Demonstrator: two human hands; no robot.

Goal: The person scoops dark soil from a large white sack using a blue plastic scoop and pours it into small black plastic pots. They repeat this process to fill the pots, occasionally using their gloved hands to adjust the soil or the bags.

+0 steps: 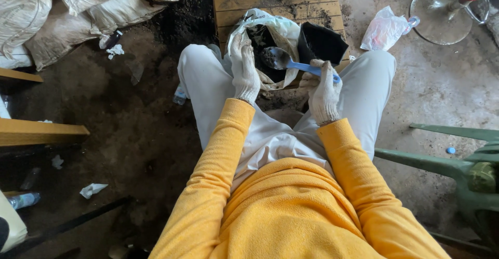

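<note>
I sit with both hands in white knit gloves over my lap. My right hand (324, 93) grips the blue handle of a scoop (285, 61) whose bowl is full of dark soil. The scoop's bowl hovers over an open white plastic bag (273, 27) holding dark soil between my knees. My left hand (244, 66) holds the bag's left edge. A small black grow bag (322, 41) stands just right of the white bag, beside the scoop handle.
A wooden pallet (275, 7) lies under the bags. Filled sacks (67, 9) pile at the upper left. A crumpled clear plastic bag (383, 29) and a round glass lid (441, 15) lie upper right. A green plastic chair (462, 170) stands right; wooden planks (36, 131) left.
</note>
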